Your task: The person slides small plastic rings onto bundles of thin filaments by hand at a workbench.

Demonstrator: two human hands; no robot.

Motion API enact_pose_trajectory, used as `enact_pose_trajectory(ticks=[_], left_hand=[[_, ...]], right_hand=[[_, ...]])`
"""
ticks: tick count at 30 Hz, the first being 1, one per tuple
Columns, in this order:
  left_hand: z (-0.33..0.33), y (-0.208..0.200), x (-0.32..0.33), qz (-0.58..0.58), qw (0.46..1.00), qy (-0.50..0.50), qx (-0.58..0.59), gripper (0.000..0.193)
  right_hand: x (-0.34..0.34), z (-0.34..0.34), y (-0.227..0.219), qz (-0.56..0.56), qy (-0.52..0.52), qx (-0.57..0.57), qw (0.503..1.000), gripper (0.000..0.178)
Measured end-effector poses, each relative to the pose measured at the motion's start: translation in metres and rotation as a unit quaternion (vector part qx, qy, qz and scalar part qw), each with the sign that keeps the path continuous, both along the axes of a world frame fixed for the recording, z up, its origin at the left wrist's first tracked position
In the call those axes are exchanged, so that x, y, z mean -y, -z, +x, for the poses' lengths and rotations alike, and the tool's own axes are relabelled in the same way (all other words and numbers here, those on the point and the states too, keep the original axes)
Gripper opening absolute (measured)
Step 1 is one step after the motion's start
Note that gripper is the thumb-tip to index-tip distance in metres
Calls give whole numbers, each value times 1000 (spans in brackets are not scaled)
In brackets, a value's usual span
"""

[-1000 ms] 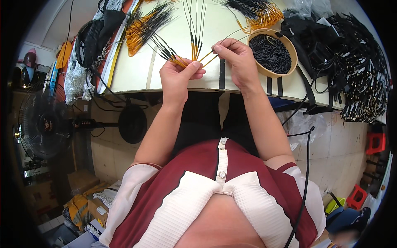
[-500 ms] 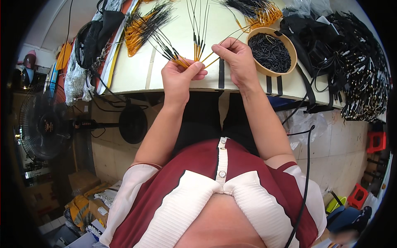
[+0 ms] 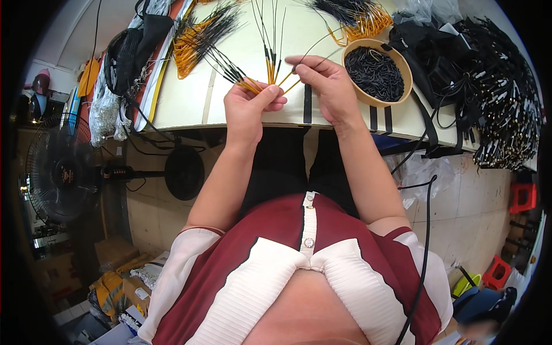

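Observation:
My left hand (image 3: 247, 109) is closed around the lower ends of several thin wires (image 3: 271, 72), which fan out above it. Each wire is orange-yellow near the fingers and black farther up, and some carry a thicker black sleeve where the colours meet. At the right of the fan, my right hand (image 3: 330, 86) pinches a single wire between thumb and forefinger, with a short dark piece at the fingertips. Its thin black end curves away up and to the right. Just right of that hand stands a round tan bowl (image 3: 407, 75) filled with short black tubes (image 3: 374, 72).
Bundles of orange and black wires (image 3: 192, 49) lie at the table's far left, with another bundle (image 3: 365, 23) at the far right. A heap of black cables (image 3: 500, 98) hangs over the right edge. A fan (image 3: 63, 172) stands left, below the table (image 3: 178, 109).
My right thumb and forefinger have shifted slightly up the single wire, and a dark piece now shows at their tips. The fanned wires lean a little farther left.

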State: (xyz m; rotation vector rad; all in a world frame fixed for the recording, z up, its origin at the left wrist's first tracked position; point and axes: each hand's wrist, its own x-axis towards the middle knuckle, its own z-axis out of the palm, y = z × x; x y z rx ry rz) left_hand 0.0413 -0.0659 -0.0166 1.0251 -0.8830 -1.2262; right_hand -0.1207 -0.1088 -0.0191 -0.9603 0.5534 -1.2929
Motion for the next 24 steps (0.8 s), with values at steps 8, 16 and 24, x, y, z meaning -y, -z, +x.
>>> enact_pose_trajectory(ticks=[8,16,24], left_hand=[[0,1,-3,-13,1000,10,-9,9],[-1,1,-3,-8,1000,10,-1,9],[0,-1,-2,-3,1000,18,-9,7]], right_hand=[[3,0,10,-16,-4,7,1000,9],[2,2,8,-10,-1,-21,1000,17],[-1,7,6,-17,17,-48,999,9]])
